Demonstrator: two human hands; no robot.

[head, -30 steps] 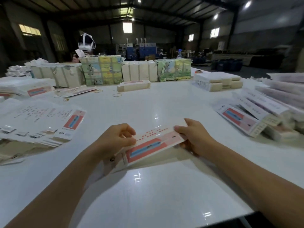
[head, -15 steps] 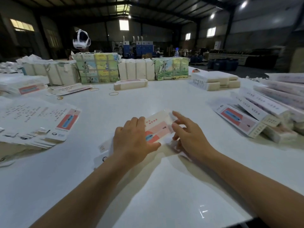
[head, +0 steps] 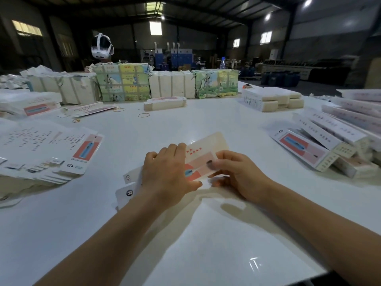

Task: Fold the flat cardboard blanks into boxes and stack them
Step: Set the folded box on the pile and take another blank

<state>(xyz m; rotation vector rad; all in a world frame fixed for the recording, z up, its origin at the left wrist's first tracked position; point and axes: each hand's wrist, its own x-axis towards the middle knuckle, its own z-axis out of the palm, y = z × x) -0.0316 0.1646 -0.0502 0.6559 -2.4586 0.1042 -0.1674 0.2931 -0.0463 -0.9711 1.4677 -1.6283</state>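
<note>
Blanks (head: pixel 51 153) are lying fanned at nine o'clock, boxes (head: pixel 321 147) stacking at three. I'm holding one blank (head: pixel 203 159) at centre, left hand (head: pixel 169 174) pressing flat-fingered, right hand (head: pixel 237 174) pinching its edge; uneven pressure is risking a crooked crease.

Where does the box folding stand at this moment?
Done: folded boxes are stacked at the right. In hand: the left hand presses and the right hand pinches one blank, still mostly flat. Left: the pile of flat blanks at the left.
</note>
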